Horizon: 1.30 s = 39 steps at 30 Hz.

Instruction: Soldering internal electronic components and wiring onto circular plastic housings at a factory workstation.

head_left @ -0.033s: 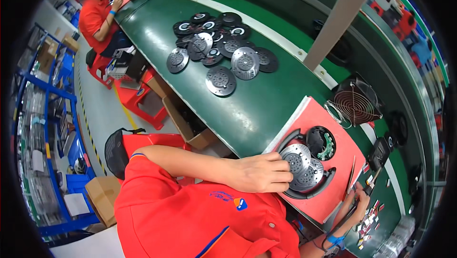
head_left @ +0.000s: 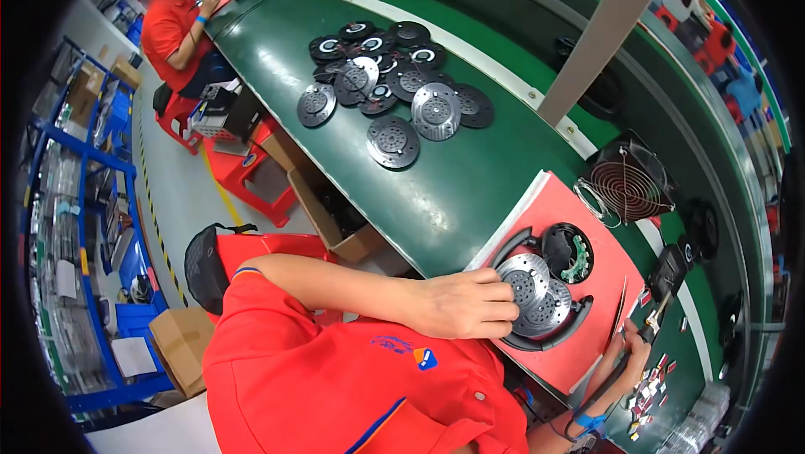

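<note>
My left hand (head_left: 474,303) is closed, its curled fingertips at the left edge of a pair of silver perforated discs (head_left: 525,285). What those fingers pinch, if anything, is hidden. The discs overlap inside a black headband (head_left: 555,338) on a red mat (head_left: 579,362). Just behind them lies a round black ear cup (head_left: 567,253) with a green circuit board showing. At the mat's right side my right hand (head_left: 629,362) is wrapped round a soldering iron (head_left: 648,330). Its metal end points away toward a black stand (head_left: 668,271). Tweezers (head_left: 619,307) lie on the mat near that hand.
Many silver and black speaker discs (head_left: 392,142) are heaped farther up the green table (head_left: 335,177). A fan with a wire grille (head_left: 629,186) stands behind the mat. Small red and white parts (head_left: 650,391) lie scattered at right. Another person (head_left: 172,35) sits at the far left.
</note>
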### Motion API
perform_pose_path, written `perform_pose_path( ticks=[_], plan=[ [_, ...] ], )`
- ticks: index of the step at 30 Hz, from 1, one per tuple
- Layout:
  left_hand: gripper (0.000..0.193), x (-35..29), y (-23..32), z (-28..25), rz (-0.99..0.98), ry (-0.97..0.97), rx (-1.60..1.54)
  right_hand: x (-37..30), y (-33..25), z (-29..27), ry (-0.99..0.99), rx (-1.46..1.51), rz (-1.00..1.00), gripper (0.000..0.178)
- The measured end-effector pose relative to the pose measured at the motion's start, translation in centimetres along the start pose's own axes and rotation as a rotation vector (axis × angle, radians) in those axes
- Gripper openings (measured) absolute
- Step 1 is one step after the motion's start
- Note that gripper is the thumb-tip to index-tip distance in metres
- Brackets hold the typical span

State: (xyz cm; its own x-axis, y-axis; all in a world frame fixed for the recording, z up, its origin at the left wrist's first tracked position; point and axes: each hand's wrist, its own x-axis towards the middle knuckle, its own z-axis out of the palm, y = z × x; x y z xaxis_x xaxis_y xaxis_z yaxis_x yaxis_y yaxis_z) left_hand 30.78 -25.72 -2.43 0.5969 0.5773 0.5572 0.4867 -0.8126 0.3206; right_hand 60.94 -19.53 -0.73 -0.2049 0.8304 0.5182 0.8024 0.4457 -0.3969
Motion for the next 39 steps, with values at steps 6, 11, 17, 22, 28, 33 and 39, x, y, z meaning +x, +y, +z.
perform_pose_path(
  ticks=[6,11,17,22,28,33,39],
  plan=[
    [0.015,-0.3,-0.5,0.3,-0.059,0.079,-0.140,-0.9,-5.6,1.7,-0.156,0.262,-0.294,0.025],
    [0.023,-0.4,-0.4,0.9,-0.078,0.160,-0.089,-2.4,-6.7,3.6,-0.136,0.438,-0.294,0.030],
    [0.030,-0.3,0.2,1.2,-0.166,0.147,-0.045,-4.1,-6.6,4.0,-0.169,0.571,-0.275,0.035],
    [0.023,-0.2,0.3,1.5,-0.186,0.234,-0.164,-4.4,-5.6,2.8,-0.295,0.561,-0.351,0.025],
    [0.016,-1.3,-0.5,1.4,-0.397,0.410,-0.203,-4.8,-3.7,-1.6,-0.269,0.370,-0.439,0.026],
    [0.013,-1.4,-0.6,1.5,-0.455,0.467,-0.225,-1.3,-3.7,-8.4,-0.307,0.913,0.720,0.020],
    [0.011,-0.4,-0.5,1.4,-0.427,0.368,-0.181,8.8,5.7,-4.9,0.062,0.107,-0.255,0.034]
  ],
)
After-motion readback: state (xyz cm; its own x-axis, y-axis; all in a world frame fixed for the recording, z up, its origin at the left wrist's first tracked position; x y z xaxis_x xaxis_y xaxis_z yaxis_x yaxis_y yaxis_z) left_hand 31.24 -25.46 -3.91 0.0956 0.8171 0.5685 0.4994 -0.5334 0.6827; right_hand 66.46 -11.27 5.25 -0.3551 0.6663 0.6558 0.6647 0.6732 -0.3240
